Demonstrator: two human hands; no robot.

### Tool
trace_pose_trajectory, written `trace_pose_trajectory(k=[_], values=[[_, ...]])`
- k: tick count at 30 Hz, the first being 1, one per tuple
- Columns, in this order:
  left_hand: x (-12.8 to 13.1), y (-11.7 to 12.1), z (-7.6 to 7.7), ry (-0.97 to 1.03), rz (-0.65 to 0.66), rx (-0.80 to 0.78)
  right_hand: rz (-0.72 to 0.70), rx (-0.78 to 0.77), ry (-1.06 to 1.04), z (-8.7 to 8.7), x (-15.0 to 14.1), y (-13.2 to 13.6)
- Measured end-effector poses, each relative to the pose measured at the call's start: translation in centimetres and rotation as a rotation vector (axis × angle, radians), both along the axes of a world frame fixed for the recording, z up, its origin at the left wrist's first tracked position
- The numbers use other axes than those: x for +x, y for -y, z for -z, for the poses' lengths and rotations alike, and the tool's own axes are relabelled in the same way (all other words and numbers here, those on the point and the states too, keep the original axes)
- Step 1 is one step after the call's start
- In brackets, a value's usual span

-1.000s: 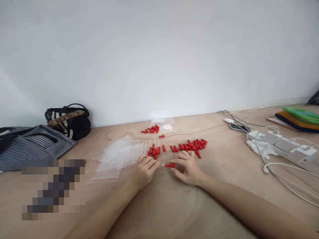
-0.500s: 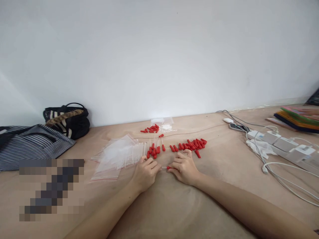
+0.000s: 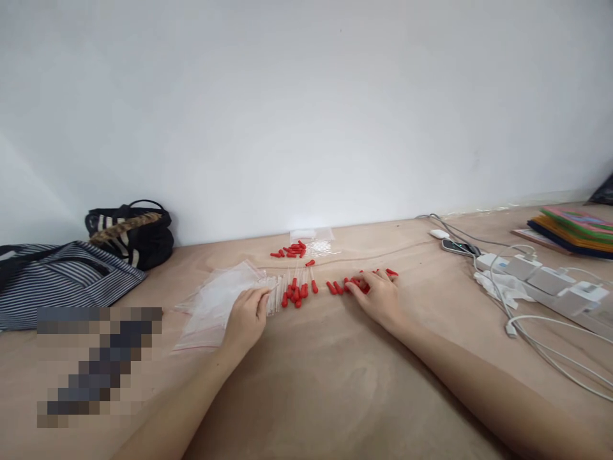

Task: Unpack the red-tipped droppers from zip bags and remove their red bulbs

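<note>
My left hand (image 3: 246,319) reaches over a row of thin clear glass tubes (image 3: 275,295), its fingers pressed together and the tips down among them. Whether a tube is pinched there is hidden. Red rubber bulbs (image 3: 338,287) form a pile that my right hand (image 3: 378,295) partly covers; its thumb and fingers are apart and touch the bulbs. Between my hands lie several droppers (image 3: 297,294), glass tubes with red bulbs on their near ends.
Clear zip bags (image 3: 215,300) lie beneath and left of the tubes. Farther back are more red bulbs (image 3: 290,250) and clear tubes (image 3: 322,246). A power strip (image 3: 546,287) with white chargers and cables occupies the right. Striped (image 3: 71,275) and black bags (image 3: 158,236) stand left.
The dropper held between both hands is gone from that spot. My left hand has moved left to the tubes; my right hand has moved right and away from me onto the bulb pile.
</note>
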State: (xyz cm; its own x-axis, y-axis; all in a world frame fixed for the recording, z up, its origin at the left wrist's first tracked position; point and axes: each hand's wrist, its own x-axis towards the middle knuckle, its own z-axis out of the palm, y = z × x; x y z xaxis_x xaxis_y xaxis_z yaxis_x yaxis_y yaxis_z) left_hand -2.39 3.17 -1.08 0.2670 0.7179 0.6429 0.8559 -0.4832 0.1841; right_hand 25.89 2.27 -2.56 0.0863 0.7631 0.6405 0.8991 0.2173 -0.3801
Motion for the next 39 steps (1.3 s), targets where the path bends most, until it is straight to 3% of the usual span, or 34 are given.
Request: trace_pose_trajectory(k=[4, 9, 16, 19, 22, 25, 30, 34, 39], values=[[-2.2, -1.2, -0.9, 0.039, -0.169, -0.119, 0.125, -0.134, -0.007, -0.8, 0.3, -1.9], [-4.2, -1.9, -1.5, 0.014, -0.396, -0.287, 0.184, -0.256, 0.052, -1.0, 0.2, -2.8], [-4.9, -2.1, -0.9, 0.009, -0.423, -0.317, 0.164, -0.249, 0.129, -1.3, -0.4, -2.9], [-4.7, -1.9, -0.9, 0.012, -0.426, -0.304, 0.058, -0.301, 0.221, -1.9, -1.7, -4.2], [-3.8, -1.2, -0.6, 0.030, -0.371, -0.155, -0.087, -0.361, 0.325, -2.4, -3.7, -6.4], [-2.0, 0.1, 0.1, 0.028, -0.165, 0.041, -0.162, -0.378, 0.383, -2.5, -5.7, -9.0], [0.6, 1.8, 1.1, -0.083, 0.098, 0.022, -0.203, -0.387, 0.469, -1.7, -7.3, -11.8], [1.7, 1.9, 1.1, -0.142, 0.130, 0.034, -0.216, -0.350, 0.530, -1.4, -6.8, -12.1], [4.3, 1.2, 1.0, -0.203, 0.079, 0.096, -0.267, -0.273, 0.592, -2.5, -4.0, -10.5]])
